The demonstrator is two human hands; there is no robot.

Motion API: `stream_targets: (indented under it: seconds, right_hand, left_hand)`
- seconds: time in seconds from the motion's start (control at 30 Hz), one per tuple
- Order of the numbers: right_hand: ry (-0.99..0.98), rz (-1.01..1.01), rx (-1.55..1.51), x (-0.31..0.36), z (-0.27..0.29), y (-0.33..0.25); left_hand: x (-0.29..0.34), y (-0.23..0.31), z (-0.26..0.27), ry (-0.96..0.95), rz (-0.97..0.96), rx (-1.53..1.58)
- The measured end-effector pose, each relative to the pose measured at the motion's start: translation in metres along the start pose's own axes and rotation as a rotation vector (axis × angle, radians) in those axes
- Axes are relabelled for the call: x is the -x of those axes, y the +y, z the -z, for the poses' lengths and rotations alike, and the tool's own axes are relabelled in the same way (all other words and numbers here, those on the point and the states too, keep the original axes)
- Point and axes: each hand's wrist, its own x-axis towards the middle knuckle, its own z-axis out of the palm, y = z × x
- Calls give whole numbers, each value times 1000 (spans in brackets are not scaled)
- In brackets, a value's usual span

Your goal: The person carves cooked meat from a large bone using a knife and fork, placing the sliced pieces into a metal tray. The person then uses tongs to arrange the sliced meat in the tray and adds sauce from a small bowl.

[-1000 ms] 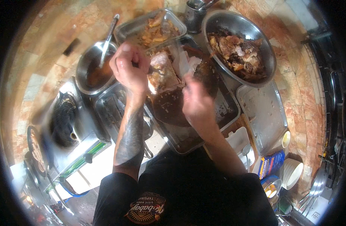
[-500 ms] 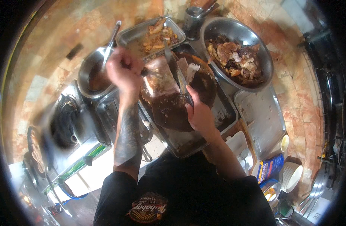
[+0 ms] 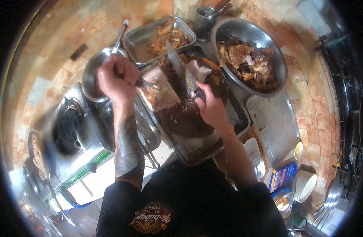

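Note:
My left hand (image 3: 117, 77) is closed around a dark-handled fork (image 3: 145, 83), its prongs against a pale slab of cooked meat (image 3: 159, 90). The slab lies at the left of a round brown chopping board (image 3: 185, 121), partly over the edge. A large knife (image 3: 178, 63) is gripped in my right hand (image 3: 212, 107), its blade slanting away to the upper left. Between slab and blade shows a strip of dark board. Smaller cut pieces of meat (image 3: 199, 71) rest just right of the blade.
The board sits in a metal tray (image 3: 185, 156). Around it stand a bowl of browned meat (image 3: 254, 89), a rectangular pan with scraps (image 3: 140, 57), a bowl (image 3: 88, 75) behind my left hand, and a metal container (image 3: 202, 27). Tongs (image 3: 146, 148) lie left; another tray (image 3: 274, 130) lies right.
My left hand has moved left, and the slab has shifted left with the fork, leaving a gap beside the knife. The knife has swung slightly left at its tip.

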Motion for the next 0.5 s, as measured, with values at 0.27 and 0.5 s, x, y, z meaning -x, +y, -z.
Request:
stream_targets:
  seconds: [0.27,0.5]
  right_hand:
    - [151,209,-39,9,0,-21]
    - [97,126,86,-12,7,-70]
  left_hand:
    - [-10,-44,0,-176,-63,82]
    - [-14,-48,0,-216,-106,11]
